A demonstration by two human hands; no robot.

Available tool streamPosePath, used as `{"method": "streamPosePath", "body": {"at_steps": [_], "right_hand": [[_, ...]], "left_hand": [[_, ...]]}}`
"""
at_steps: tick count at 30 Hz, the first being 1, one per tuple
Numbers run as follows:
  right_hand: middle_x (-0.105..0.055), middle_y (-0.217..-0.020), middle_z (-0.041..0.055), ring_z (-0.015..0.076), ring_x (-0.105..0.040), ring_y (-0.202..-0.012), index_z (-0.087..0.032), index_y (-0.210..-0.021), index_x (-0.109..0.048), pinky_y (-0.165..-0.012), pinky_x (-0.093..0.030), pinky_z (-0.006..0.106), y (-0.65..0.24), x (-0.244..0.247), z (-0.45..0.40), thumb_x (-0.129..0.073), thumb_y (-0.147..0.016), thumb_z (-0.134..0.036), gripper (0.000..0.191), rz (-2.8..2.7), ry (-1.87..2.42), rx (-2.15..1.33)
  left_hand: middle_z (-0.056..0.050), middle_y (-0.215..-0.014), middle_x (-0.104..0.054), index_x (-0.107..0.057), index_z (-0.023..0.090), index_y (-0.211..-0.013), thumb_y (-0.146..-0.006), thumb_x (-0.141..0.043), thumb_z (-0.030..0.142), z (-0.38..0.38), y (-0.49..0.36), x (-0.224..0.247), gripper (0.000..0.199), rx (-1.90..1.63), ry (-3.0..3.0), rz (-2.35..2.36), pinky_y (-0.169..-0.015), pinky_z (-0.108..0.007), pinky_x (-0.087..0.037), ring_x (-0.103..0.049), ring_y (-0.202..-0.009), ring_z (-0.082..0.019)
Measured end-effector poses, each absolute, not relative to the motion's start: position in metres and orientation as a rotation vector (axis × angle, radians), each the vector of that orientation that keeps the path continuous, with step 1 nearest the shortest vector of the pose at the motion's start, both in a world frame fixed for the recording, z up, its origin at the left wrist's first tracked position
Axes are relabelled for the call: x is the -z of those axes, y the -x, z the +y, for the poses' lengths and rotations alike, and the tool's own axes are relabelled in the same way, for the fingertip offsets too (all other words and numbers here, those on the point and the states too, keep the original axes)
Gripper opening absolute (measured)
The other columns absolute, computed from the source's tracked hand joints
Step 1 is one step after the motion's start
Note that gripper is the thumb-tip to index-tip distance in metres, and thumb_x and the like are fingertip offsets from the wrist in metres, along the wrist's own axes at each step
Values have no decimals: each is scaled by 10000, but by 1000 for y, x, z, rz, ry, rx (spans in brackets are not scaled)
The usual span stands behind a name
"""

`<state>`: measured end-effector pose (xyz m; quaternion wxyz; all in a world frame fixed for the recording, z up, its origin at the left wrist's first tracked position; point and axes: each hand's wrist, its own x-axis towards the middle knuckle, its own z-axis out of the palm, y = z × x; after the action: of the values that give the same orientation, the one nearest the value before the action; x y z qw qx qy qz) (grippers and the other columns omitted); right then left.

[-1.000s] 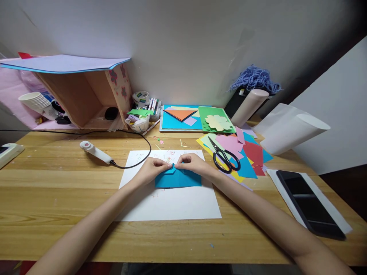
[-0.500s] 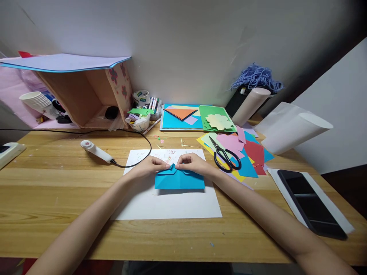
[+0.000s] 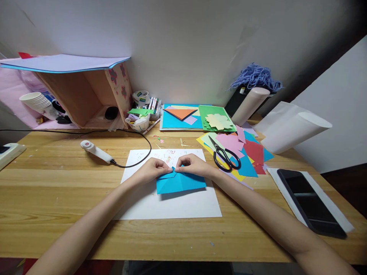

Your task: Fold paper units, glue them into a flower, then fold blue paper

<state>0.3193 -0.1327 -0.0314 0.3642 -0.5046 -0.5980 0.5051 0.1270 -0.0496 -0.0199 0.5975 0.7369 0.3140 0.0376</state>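
A folded sheet of blue paper (image 3: pixel 181 184) is held between my two hands, a little above a white sheet (image 3: pixel 189 208) on the table. My left hand (image 3: pixel 155 168) pinches its top edge, left of a small raised point in the middle. Close by on the right, my right hand (image 3: pixel 193 165) pinches the same edge. A folded flap shows under my left fingers. My right fingers cover part of the top edge on that side. The paper casts a shadow on the white sheet below.
Black-handled scissors (image 3: pixel 226 154) lie on coloured paper scraps (image 3: pixel 254 151) to the right. A phone (image 3: pixel 311 202) rests farther right. On the left are a corded white device (image 3: pixel 96 151) and an open box (image 3: pixel 119 91). An orange folded paper (image 3: pixel 180 114) lies at the back.
The blue paper has tilted, its left lower corner dropping slightly toward me. My left hand has shifted a little right and down. Both hands keep their pinch.
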Motion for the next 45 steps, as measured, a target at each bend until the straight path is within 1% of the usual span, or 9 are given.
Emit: {"method": "streamPosePath", "body": {"at_steps": [3, 7, 19, 24, 30, 35, 39, 42, 45], "right_hand": [[-616, -707, 19, 128, -543, -667, -139, -721, -643, -613, -400, 237, -320, 33, -133, -663, -698, -390, 254, -1548, 1276, -1302], [-622, -724, 25, 129, -546, -679, -135, -734, -646, -626, -408, 239, -319, 33, -134, -669, -698, -377, 245, -1548, 1239, -1299], [-604, -691, 22, 114, -518, -621, -137, -718, -637, -557, -389, 227, -318, 35, -135, -675, -694, -394, 261, -1554, 1207, -1233], [-618, -713, 26, 116, -519, -629, -146, -704, -630, -562, -387, 227, -314, 32, -137, -650, -719, -392, 248, -1587, 1267, -1099], [-620, -723, 28, 124, -529, -642, -151, -692, -618, -560, -380, 228, -313, 31, -137, -635, -729, -403, 256, -1575, 1297, -1054], [-619, -711, 24, 119, -523, -624, -152, -687, -617, -549, -373, 225, -314, 31, -137, -644, -721, -387, 240, -1593, 1280, -1040], [-617, -702, 21, 110, -506, -607, -150, -692, -620, -539, -364, 220, -314, 33, -138, -643, -724, -387, 240, -1627, 1289, -1029], [-609, -686, 19, 105, -485, -588, -149, -701, -625, -527, -356, 219, -313, 34, -138, -639, -726, -399, 252, -1654, 1294, -1033], [-603, -682, 17, 101, -474, -584, -147, -706, -627, -524, -350, 217, -314, 34, -138, -634, -731, -402, 256, -1660, 1281, -1037]], "left_hand": [[70, -485, -316, -504, 135, -550, -661, -637, 487, -49, -126, 20, 393, -71, -1687, 694, -451, -220, -144, -241, -467, -54], [66, -479, -332, -462, 147, -538, -683, -612, 504, -48, -126, 16, 414, -29, -1626, 645, -461, -225, -164, -259, -465, -58], [19, -556, -501, -619, 124, -657, -678, -617, 503, -49, -128, 15, 379, -64, -1700, 665, -491, -223, -289, -393, -511, -83], [9, -559, -521, -642, 122, -675, -663, -618, 525, -47, -126, 13, 404, -96, -1718, 694, -473, -218, -278, -393, -506, -84], [46, -483, -366, -561, 130, -534, -704, -584, 517, -42, -122, 5, 423, 3, -1627, 577, -477, -233, -194, -270, -488, -69], [58, -473, -327, -565, 127, -526, -702, -610, 475, -45, -122, 5, 392, 34, -1526, 584, -483, -236, -170, -230, -489, -62], [38, -507, -459, -662, 129, -623, -664, -668, 427, -45, -122, 8, 301, 34, -1482, 659, -500, -223, -238, -317, -506, -66], [-10, -656, -612, -710, 150, -774, -625, -709, 396, -44, -121, 9, 288, 41, -1456, 707, -557, -230, -320, -440, -579, -92], [-11, -646, -623, -715, 156, -765, -632, -702, 401, -45, -122, 7, 279, 29, -1449, 697, -557, -231, -333, -451, -571, -92]]}}
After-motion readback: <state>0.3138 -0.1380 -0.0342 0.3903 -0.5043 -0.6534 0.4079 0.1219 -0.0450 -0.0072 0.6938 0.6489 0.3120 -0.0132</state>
